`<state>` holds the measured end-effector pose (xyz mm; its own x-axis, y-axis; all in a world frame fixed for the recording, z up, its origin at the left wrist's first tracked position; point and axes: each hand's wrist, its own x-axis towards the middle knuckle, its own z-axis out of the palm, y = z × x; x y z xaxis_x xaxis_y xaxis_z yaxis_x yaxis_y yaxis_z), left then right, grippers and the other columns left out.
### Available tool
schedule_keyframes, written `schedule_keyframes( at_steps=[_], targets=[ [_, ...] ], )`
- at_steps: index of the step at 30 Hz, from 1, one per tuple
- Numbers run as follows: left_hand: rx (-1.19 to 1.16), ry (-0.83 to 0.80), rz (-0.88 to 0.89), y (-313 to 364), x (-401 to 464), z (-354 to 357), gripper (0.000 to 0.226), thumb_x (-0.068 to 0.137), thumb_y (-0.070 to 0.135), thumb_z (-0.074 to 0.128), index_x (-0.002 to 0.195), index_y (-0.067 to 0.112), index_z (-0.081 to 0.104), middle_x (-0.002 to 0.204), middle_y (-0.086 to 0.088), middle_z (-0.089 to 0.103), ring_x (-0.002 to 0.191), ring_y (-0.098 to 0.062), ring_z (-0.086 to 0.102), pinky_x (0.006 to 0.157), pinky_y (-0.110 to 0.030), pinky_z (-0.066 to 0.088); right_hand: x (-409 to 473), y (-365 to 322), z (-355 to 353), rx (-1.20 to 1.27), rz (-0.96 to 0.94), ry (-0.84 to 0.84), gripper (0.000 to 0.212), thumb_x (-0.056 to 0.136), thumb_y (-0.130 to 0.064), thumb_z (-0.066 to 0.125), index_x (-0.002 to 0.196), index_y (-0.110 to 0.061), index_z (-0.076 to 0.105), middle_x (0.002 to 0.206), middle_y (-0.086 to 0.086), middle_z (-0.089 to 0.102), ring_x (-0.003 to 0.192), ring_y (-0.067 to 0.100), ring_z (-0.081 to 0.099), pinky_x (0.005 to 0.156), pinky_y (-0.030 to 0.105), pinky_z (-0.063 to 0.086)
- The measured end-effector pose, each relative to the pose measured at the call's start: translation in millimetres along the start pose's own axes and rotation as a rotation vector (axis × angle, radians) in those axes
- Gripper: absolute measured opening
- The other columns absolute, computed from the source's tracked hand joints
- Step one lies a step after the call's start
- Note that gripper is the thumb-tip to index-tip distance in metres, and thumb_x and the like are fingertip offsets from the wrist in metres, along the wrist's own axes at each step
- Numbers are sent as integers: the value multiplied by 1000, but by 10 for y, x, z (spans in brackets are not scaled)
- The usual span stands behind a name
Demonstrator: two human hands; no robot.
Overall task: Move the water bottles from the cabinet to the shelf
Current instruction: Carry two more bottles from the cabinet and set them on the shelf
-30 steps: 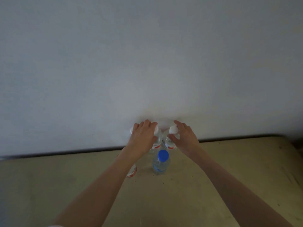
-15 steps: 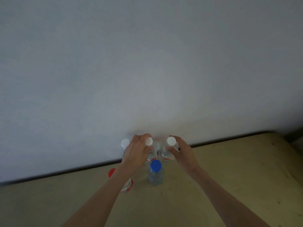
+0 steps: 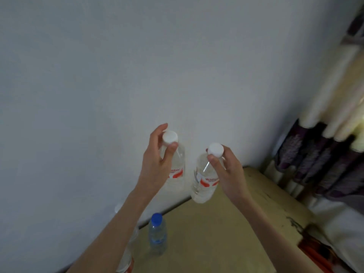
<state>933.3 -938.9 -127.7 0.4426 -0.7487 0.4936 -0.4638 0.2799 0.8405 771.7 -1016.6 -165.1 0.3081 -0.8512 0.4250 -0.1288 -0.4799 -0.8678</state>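
My left hand (image 3: 157, 164) grips the neck of a clear water bottle (image 3: 177, 166) with a white cap and red label, held up in front of the wall. My right hand (image 3: 226, 170) grips the neck of a second white-capped bottle (image 3: 203, 184), also lifted, its base above the back edge of the beige cabinet top (image 3: 216, 233). A blue-capped bottle (image 3: 157, 237) stands on the cabinet top below my left forearm. Another bottle with a red label (image 3: 127, 261) is partly hidden under that forearm.
A plain grey-white wall (image 3: 137, 75) fills most of the view behind the cabinet. To the right hang cream and purple patterned fabrics (image 3: 315, 154). White cloth (image 3: 344, 223) and something orange (image 3: 315, 251) lie beyond the cabinet's right edge.
Both hands have lifted their white-capped bottles off the cabinet top and raised them. The view has swung right, bringing the fabrics into sight.
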Motion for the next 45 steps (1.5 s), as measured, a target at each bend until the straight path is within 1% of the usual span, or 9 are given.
schedule_keyframes(
  at_steps=[5,9,13,17,21,24,29,35,45],
  targets=[
    [-189,-33,-72,525,-338,132,29,88,23,56,116,17,57,94,20,60,80,21,55,66,1,40,-594,-582,-500,-45,-59,274,10,85,-29,56,94,-24,57,87,-9,63,81,3,58,71,13,44],
    [-329,-220,-186,682,-1057,370,27,87,31,52,105,15,64,92,2,68,78,1,61,66,-7,46,-1421,-636,-850,-138,20,447,18,83,-43,46,85,-29,56,76,-8,59,72,-1,55,64,10,41],
    [-403,-428,-209,919,-1769,658,23,77,47,47,82,32,64,67,10,64,64,-2,58,60,-15,48,-2337,-621,-1278,-217,129,526,41,79,-58,38,83,-21,55,71,-3,57,64,-2,52,60,10,40],
    [-413,-656,-171,1254,-2406,1062,29,79,47,45,89,29,64,72,4,65,68,-13,61,63,-26,49,-3199,-724,-1735,-313,233,658,40,81,-62,37,82,-26,54,70,-5,57,65,0,53,58,13,40],
    [-417,-859,-127,1608,-3271,1476,25,80,47,44,91,35,63,80,6,68,74,-10,63,65,-20,49,-4241,-864,-2227,-357,360,834,60,72,-78,33,83,-24,57,73,-1,61,68,5,56,61,19,43],
    [-448,-1014,-131,1954,-4046,1770,19,85,39,45,91,33,62,88,4,68,84,-7,62,70,-13,47,-5123,-1058,-2534,-388,440,951,41,74,-64,38,78,-27,55,69,-5,61,66,-2,57,59,9,41],
    [-532,-1234,-98,2635,-5374,2218,14,90,28,47,88,31,61,83,9,64,72,8,56,67,-9,43,-6495,-1435,-3081,-470,570,1127,50,74,-62,40,77,-15,56,70,4,62,63,7,55,59,15,40],
    [-588,-1545,49,3378,-6770,2608,20,89,24,50,100,13,63,85,10,63,75,14,56,70,-2,40,-7783,-1880,-3505,-520,689,1410,39,71,-64,44,78,-27,56,73,-1,63,65,0,53,61,11,41],
    [-672,-1937,190,4421,-8566,3292,10,92,26,51,88,31,59,84,14,63,74,10,55,69,-4,40,-9318,-2272,-4264,-572,769,1857,24,80,-48,57,76,-24,59,76,2,68,72,6,59,66,10,43]
  ],
)
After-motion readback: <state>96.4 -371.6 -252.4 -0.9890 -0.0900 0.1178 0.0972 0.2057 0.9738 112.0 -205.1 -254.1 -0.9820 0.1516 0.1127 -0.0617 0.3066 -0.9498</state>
